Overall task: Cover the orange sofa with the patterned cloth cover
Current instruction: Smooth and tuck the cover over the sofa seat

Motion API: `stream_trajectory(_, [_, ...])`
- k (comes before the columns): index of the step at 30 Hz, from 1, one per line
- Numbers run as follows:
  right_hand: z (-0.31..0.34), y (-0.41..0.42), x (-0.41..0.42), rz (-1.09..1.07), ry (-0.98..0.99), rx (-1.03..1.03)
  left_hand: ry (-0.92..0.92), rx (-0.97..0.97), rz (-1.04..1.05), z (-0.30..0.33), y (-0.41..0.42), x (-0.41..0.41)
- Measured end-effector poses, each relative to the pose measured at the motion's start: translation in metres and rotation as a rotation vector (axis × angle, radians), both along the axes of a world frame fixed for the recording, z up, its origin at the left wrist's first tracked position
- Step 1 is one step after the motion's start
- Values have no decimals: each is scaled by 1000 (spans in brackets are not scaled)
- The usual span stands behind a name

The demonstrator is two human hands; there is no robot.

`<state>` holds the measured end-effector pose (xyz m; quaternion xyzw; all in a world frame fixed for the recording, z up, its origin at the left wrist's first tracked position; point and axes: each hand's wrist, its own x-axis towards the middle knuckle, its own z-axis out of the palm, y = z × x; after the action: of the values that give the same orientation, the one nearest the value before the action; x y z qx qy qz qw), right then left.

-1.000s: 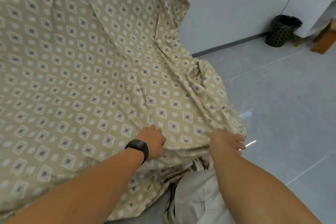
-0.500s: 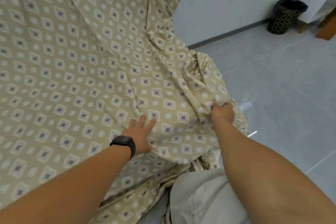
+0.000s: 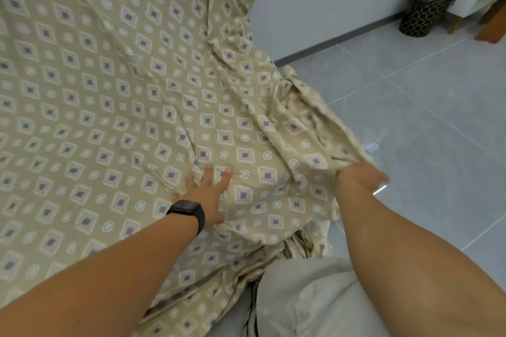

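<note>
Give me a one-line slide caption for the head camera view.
Left hand flat on the patterned cloth cover, right hand at its bunched edge.

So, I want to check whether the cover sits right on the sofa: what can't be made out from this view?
- Sofa: wholly hidden under the patterned cover; no orange shows.
- Cover's left and top parts: cut off by the head view's edges.
- Right hand: motion-blurred at the bunched edge, so its grip is unclear.
- Cover's lower hem: hidden by the person's arms and pale clothing.
- Left hand: lies flat, so the cloth beneath it is hidden.
</note>
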<state>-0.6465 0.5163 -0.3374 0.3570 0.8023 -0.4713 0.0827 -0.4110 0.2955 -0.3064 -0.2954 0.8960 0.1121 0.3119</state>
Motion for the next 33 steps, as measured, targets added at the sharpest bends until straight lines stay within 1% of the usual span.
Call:
stream_trajectory(1, [-9,21,6,71,-47,51,-14,6,-1,2,-1,-2])
stream_trajectory(2, [-16,40,15,208,-110,41,-27,12,-3,3,-1,-3])
stream_trajectory(3, [-22,52,24,418,-173,70,-33,12,-6,2,-2,-4])
stream_trajectory(4, [-33,56,18,442,-212,32,-34,10,-9,3,-2,-5])
stream_trajectory(5, [-33,59,21,379,-243,-38,-37,12,-10,2,-2,-6])
stream_trajectory(6, [-25,54,23,316,-200,-79,-38,13,-11,1,-2,-6])
stream_trajectory(7, [-18,45,20,211,-166,-59,-40,13,-13,0,-3,-7])
stream_trajectory(8, [-14,31,15,145,-184,-65,-45,14,-17,0,-4,-6])
stream_trajectory(9, [-10,15,10,146,-152,-143,-48,13,-20,-1,-5,-6])
stream_trajectory(10, [-5,-2,6,219,-107,-244,-49,12,-21,-2,-6,-6])
stream_trajectory(12, [1,-25,6,347,-99,-321,-48,12,-19,-3,-6,-5])
stream_trajectory(14, [-2,-34,3,341,-120,-279,-40,3,-27,-7,-7,-5])
stream_trajectory(16, [-7,-36,-4,375,-59,-208,-37,0,-33,-10,-9,-5])
stream_trajectory(18, [-4,-35,-14,313,31,-238,-42,3,-32,-11,-10,-5])
stream_trajectory(19, [-3,-30,-19,208,102,-249,-42,5,-32,-11,-10,-5])
stream_trajectory(21, [-4,-11,-25,-84,212,-168,-38,9,-34,-11,-11,-5])
stream_trajectory(22, [-6,2,-26,-190,222,-149,-35,9,-36,-11,-11,-5])
stream_trajectory(23, [-13,11,-27,-221,181,-153,-33,8,-38,-11,-11,-4])
stream_trajectory(25, [-20,22,-22,-138,38,-191,-27,-1,-50,-12,-11,-3])
stream_trajectory(27, [-17,15,-22,-92,81,-186,-20,-11,-54,-12,-10,-3])
stream_trajectory(28, [-16,7,-23,-39,114,-189,-19,-13,-54,-12,-10,-4])
stream_trajectory(29, [-12,-2,-20,59,87,-208,-24,-11,-51,-10,-10,-3])
stream_trajectory(31, [-13,-20,-15,213,-77,-308,-31,-6,-47,-10,-10,-4])
stream_trajectory(32, [-15,-29,-11,251,-154,-388,-33,-6,-44,-11,-10,-4])
stream_trajectory(33, [-17,-34,-6,277,-195,-422,-31,-6,-41,-12,-10,-4])
